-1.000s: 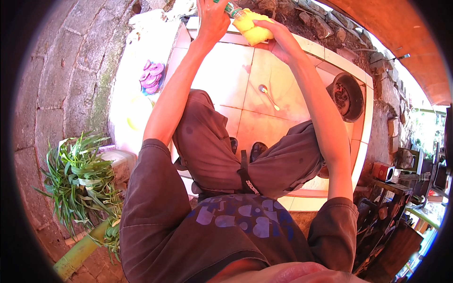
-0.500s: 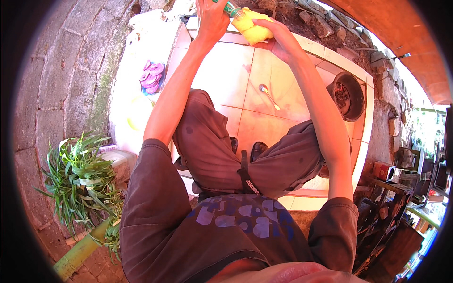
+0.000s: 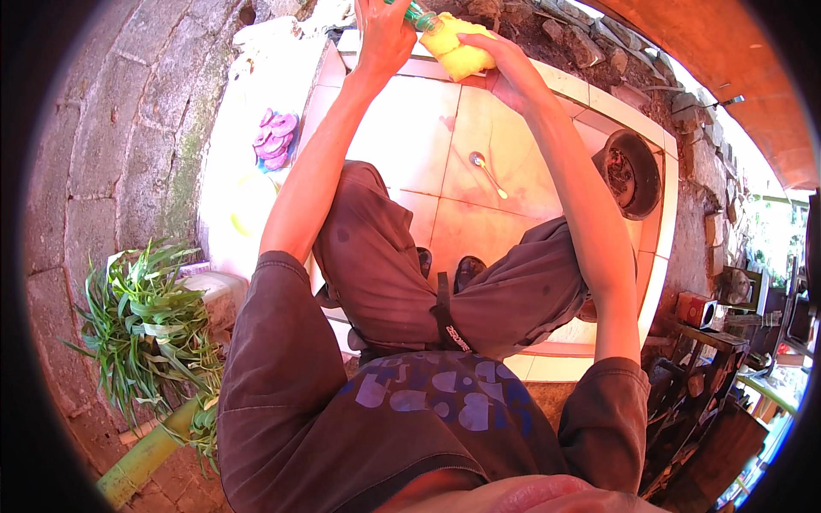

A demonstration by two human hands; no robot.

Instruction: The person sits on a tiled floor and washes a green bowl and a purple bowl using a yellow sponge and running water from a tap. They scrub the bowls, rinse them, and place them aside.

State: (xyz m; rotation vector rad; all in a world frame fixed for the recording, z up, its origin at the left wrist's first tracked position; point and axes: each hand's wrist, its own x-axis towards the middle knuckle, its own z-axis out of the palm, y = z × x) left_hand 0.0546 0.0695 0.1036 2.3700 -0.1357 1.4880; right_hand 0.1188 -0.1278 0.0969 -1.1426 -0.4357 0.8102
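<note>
At the top of the head view my left hand [image 3: 385, 38] grips a green bottle [image 3: 417, 15], which slants down with its end against a yellow sponge [image 3: 457, 50]. The sponge has a rough, puffy surface and rests in my right hand [image 3: 505, 73], its thumb on top and fingers underneath. The upper part of the bottle is cut off by the frame's edge. Below both hands, a small spoon [image 3: 491, 176] lies on the tiled floor [image 3: 402, 128] of a low-walled basin.
A dark round pot [image 3: 631, 175] stands at the basin's right wall. On the bright ledge to the left lie purple slipper-like pieces [image 3: 275, 139]. Cut green leaves [image 3: 150, 321] and a bamboo pole [image 3: 154, 449] are at lower left. Stones [image 3: 577, 44] line the far edge.
</note>
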